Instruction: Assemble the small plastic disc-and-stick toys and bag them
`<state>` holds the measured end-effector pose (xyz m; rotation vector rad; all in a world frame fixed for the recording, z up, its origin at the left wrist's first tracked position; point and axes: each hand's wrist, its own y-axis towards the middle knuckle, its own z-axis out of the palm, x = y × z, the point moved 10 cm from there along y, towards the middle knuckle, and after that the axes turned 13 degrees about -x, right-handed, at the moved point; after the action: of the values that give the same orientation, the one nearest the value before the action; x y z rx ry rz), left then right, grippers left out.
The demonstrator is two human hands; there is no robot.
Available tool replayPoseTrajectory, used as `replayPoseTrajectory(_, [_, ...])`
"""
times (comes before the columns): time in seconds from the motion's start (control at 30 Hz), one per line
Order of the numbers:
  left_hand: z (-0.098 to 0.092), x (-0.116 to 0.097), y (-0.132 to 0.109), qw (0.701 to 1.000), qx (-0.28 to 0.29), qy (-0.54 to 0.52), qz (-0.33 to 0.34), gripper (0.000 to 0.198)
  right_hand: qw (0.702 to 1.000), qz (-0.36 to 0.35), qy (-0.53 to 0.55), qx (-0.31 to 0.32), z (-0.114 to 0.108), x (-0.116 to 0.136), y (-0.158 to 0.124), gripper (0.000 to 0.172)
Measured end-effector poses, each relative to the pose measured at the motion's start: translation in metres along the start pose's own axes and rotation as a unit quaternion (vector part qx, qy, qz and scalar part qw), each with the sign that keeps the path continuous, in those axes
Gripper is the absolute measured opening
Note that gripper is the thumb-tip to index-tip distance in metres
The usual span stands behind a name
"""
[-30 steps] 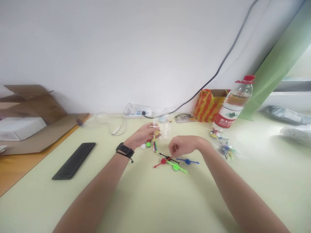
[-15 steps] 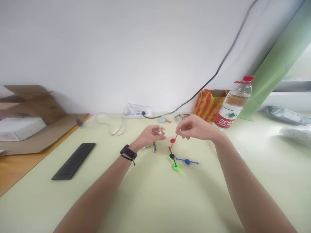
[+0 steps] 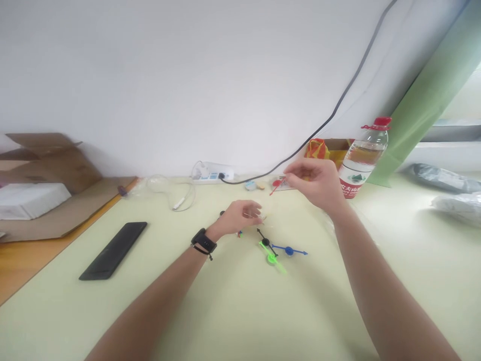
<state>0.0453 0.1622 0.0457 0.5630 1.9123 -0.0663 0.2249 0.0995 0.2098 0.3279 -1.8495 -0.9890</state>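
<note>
My right hand (image 3: 313,183) is raised above the back of the table. Its thumb and forefinger pinch a red arrow-shaped spinner (image 3: 277,184) with a round middle. My left hand (image 3: 242,216), with a black band on the wrist, has its fingers curled around something small and pale that I cannot make out. In front of it lie a black arrow spinner (image 3: 265,242), a bright green one (image 3: 272,258) and a blue one (image 3: 289,251), close together. Small coloured pieces (image 3: 239,234) show partly from beneath my left wrist.
A black flat slab (image 3: 113,250) lies at left, near a cardboard box (image 3: 56,160). Along the wall are a power strip (image 3: 212,173) and a dark cable (image 3: 300,148). A water bottle (image 3: 364,155) stands at right beside a red-and-yellow bag (image 3: 316,149).
My right hand has lifted the red spinner up and away from the black one. My left hand has shifted slightly right and down, covering more of the small coloured pieces.
</note>
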Motion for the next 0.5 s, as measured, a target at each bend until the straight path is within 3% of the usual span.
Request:
replayPoseTrajectory(0.23, [0.0,0.0,0.001,1.0,-0.013,-0.003,0.002,0.049,1.0,-0.017,0.008,-0.003,0.003,0.008,-0.002,0.012])
replayPoseTrajectory(0.4, [0.001,0.001,-0.001,1.0,-0.005,0.021,0.005,0.056,0.994,-0.009,-0.036,0.106,0.028,0.004,-0.011,0.012])
replayPoseTrajectory(0.5, [0.005,0.006,-0.003,0.999,0.005,0.048,0.0,0.055,0.988,0.004,-0.055,0.141,0.038,0.0,-0.017,0.011])
